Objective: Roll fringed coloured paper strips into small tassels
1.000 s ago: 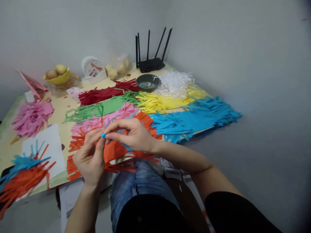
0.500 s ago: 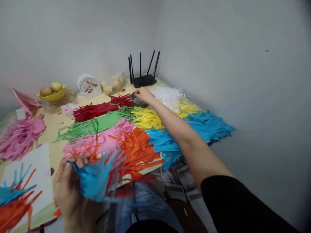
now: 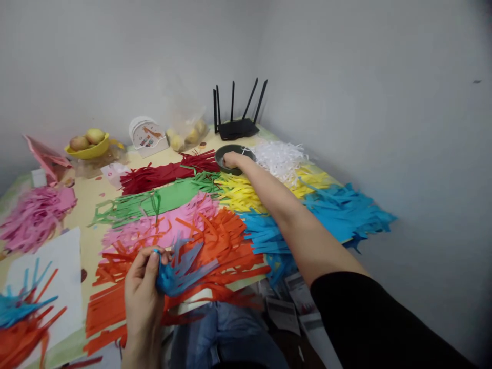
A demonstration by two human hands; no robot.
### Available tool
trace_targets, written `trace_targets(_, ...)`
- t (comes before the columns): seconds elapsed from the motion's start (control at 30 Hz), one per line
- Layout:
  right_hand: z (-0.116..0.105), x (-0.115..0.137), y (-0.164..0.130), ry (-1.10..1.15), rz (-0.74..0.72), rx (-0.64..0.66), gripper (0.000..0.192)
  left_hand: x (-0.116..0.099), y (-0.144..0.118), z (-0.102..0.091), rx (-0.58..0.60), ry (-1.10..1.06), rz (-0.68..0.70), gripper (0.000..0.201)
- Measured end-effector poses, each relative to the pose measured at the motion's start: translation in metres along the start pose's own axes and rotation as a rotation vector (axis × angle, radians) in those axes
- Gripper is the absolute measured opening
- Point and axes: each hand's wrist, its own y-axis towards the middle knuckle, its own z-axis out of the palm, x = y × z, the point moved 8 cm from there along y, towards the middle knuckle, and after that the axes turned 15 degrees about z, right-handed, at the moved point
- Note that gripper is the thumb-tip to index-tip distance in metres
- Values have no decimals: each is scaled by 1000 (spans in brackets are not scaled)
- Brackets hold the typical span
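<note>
- Left hand (image 3: 143,292), at 7 o'clock: closed in a pinch on blue fringed paper bundle (image 3: 180,270), held above orange strips (image 3: 215,241).
- Right hand (image 3: 231,160), at 12 o'clock: fingertips dipped in dark bowl (image 3: 222,154); curl of fingers unclear.
- Risk: outstretched forearm sweeping yellow strips (image 3: 238,192) and blue strips (image 3: 346,210); loose fringe likely to unroll under one-handed pinch.

One router (image 3: 238,128), five antennas; one dark bowl (image 3: 235,154); two hands.
</note>
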Motion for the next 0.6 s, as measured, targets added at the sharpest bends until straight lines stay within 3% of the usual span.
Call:
trace_targets(0.33, 2, -5, -13, 99, -29, 24, 37, 12, -1, -5, -71, 13, -43, 39)
trace_targets(0.5, -27, -15, -37, 254, 2, -120, 33, 11, -5, -19, -75, 77, -30, 39)
trace_targets(0.6, -49, -8, -76, 379, -68, -252, 27, 7, -3, -27, -85, 144, 34, 32)
